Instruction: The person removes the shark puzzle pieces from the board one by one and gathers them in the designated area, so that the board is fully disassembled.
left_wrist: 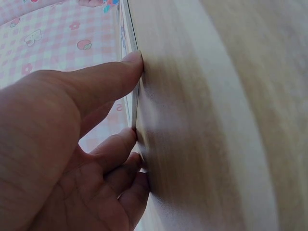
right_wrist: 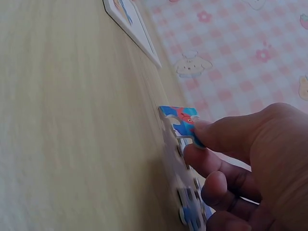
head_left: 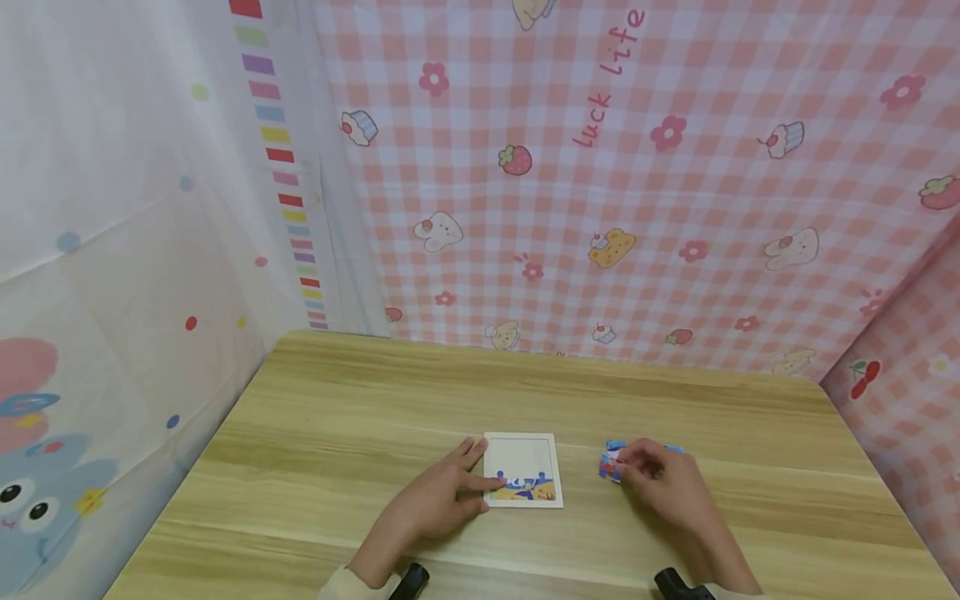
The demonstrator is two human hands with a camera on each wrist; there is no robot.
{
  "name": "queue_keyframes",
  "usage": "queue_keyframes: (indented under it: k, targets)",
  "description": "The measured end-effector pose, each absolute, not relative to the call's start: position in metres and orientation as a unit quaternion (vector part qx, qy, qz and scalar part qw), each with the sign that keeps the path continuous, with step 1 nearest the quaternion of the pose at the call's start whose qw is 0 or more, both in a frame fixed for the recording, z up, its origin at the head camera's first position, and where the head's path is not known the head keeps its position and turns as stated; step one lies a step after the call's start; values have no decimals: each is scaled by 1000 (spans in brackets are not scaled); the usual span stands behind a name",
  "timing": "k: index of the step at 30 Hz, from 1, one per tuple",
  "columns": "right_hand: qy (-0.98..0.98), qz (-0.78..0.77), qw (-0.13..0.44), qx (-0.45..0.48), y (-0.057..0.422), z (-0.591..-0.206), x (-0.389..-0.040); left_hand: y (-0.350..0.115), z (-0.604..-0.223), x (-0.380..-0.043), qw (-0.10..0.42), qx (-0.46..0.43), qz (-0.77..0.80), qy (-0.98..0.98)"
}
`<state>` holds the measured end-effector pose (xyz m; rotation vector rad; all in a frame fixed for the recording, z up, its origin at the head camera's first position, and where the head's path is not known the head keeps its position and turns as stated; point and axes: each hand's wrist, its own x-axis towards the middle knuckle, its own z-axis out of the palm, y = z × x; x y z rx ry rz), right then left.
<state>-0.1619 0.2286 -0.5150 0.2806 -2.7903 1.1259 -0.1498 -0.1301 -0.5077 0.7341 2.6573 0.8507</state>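
Observation:
A square white puzzle tray [head_left: 521, 450] lies on the table, with a row of joined picture pieces [head_left: 528, 490] along its near side. My left hand [head_left: 441, 498] rests at the tray's left edge, one finger reaching over onto the pieces. In the left wrist view, the thumb and fingertips touch the tray's edge and the tabletop. To the right, my right hand [head_left: 670, 487] pinches a blue and red jigsaw piece [right_wrist: 182, 118] between thumb and finger. Other loose jigsaw pieces [right_wrist: 190, 209] lie under and beside that hand, partly hidden by it.
The wood-grain table [head_left: 375, 392] meets a pink checked cloth [head_left: 555, 208] at the back. A white patterned cloth [head_left: 150, 250] hangs on the left, another checked cloth [head_left: 915, 367] on the right. Black wrist devices [head_left: 411, 581] show at both wrists.

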Motion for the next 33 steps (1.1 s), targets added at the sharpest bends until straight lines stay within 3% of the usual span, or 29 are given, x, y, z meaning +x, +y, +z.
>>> queue_keyframes:
  k: [6,13,33]
  targets:
    - [-929,343,80,110,236,-515,-161,-130,-507,-150,129,253,289,914]
    - [-935,343,48,80,237,-512,-161,-130,-507,-150,130,252,287,915]
    - [-949,307,26,72,235,-509,-164,-131,-510,-151,129,252,294,913]
